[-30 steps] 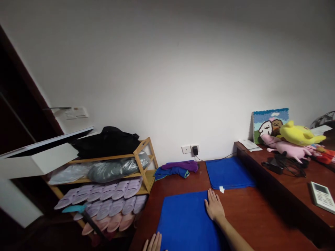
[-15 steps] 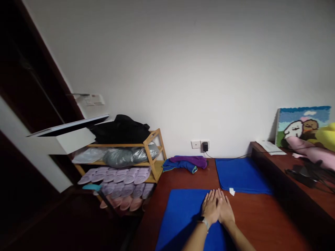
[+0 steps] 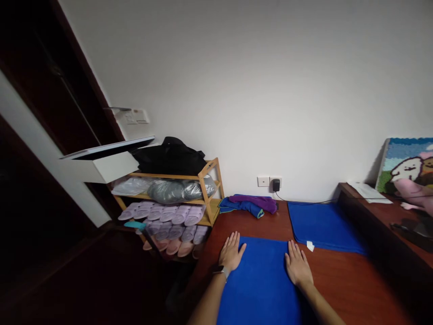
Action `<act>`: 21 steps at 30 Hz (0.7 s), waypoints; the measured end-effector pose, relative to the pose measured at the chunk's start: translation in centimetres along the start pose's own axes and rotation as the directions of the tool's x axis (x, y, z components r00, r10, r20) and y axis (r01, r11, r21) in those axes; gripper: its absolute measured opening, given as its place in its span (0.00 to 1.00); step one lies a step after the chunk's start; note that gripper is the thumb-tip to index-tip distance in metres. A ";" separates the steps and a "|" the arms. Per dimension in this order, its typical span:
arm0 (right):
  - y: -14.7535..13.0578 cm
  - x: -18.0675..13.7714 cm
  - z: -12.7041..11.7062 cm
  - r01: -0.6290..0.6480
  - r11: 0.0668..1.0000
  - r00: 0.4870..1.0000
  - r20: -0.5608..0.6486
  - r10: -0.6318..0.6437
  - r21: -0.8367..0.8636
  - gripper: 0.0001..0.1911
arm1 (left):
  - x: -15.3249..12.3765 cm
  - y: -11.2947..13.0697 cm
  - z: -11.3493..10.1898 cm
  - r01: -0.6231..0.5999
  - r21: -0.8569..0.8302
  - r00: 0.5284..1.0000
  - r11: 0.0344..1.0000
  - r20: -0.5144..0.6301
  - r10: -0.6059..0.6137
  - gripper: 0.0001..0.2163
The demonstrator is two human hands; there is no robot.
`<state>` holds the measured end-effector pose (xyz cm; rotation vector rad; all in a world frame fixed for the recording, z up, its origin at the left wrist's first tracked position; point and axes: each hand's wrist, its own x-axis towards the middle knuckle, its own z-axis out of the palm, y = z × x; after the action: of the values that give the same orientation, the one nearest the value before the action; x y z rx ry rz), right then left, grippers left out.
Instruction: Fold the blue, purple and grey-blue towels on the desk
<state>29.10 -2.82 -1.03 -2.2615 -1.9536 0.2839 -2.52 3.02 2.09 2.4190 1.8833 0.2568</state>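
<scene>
A blue towel (image 3: pixel 264 280) lies flat on the dark red wooden table (image 3: pixel 338 280) in front of me. My left hand (image 3: pixel 232 251) rests open and flat on its far left corner, a watch on the wrist. My right hand (image 3: pixel 297 267) lies open and flat on the towel's far right corner. A second blue towel (image 3: pixel 321 223), folded with a small white tag, sits farther back on the right. A crumpled purple and blue cloth (image 3: pixel 248 204) lies by the wall behind the towel.
A wooden rack (image 3: pixel 189 203) with several lilac and pink slippers and a black bag stands left of the table. A raised wooden ledge (image 3: pixel 382 216) on the right carries a picture, plush toys and cables. A charger is plugged into the wall socket (image 3: pixel 275 184).
My hands were together at the towel's far middle edge half a second ago; they have slid apart to its left and right corners. The view has swung left.
</scene>
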 end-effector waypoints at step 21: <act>-1.3 -1.1 -1.1 -0.028 0.999 1.000 0.001 0.028 0.033 0.38 | 0.5 7.7 -1.1 -0.104 -0.037 0.991 0.994 -0.086 0.100 0.34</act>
<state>27.93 -3.69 0.38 -2.2701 -1.9044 0.3169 4.74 1.58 4.38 2.5180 1.7687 0.4064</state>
